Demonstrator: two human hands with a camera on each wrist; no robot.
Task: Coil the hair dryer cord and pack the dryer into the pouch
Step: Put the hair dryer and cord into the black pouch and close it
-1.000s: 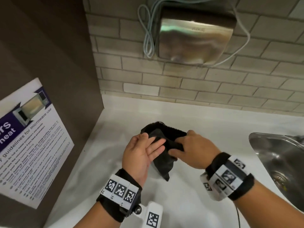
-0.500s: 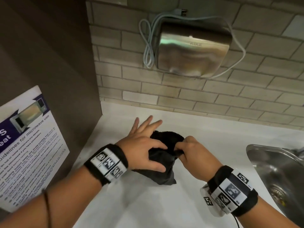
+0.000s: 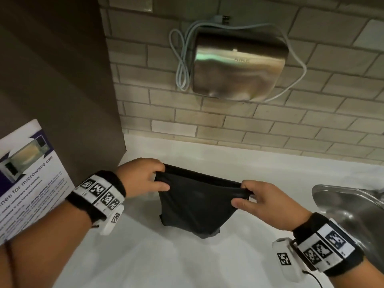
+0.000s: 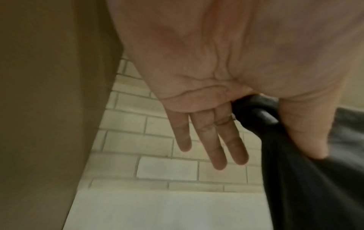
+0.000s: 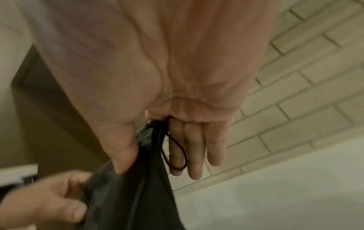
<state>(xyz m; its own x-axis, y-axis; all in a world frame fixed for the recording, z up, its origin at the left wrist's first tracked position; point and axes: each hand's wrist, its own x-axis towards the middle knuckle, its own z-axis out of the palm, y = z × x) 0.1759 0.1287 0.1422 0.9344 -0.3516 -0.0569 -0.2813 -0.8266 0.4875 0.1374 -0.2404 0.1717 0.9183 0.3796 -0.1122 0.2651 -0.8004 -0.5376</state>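
Nearest you, both forearms enter from the lower edge, each wrist wrapped in a black band with white coded markers (image 3: 324, 246). Your left hand (image 3: 143, 177) pinches the left end of the black pouch (image 3: 197, 206) between thumb and index finger; the left wrist view shows the other three fingers (image 4: 220, 149) straight and spread clear of the fabric. Your right hand (image 3: 268, 202) pinches the right end of the pouch mouth in the same way, thumb in front, while the right wrist view shows its remaining fingers (image 5: 195, 149) extended beside a thin black drawstring loop (image 5: 177, 154) that hangs from the pouch corner. Between the two hands the pouch mouth is pulled wide and taut, and the body hangs below it, its bottom edge at or just above the white counter (image 3: 187, 267); whether it touches cannot be told. What the pouch holds cannot be told.

To your left, a poster (image 3: 27, 175) headed with guidelines for microwave use is fixed to a brown panel (image 3: 58, 90). To your right, the rim of a steel sink (image 3: 349, 204) is set into the counter.

Farther back, the counter meets a wall of pale brick tiles (image 3: 228, 125). High on that wall is a steel wall-mounted dryer (image 3: 239, 65), with a grey cord (image 3: 182, 65) looped at its left side and running round its right side.
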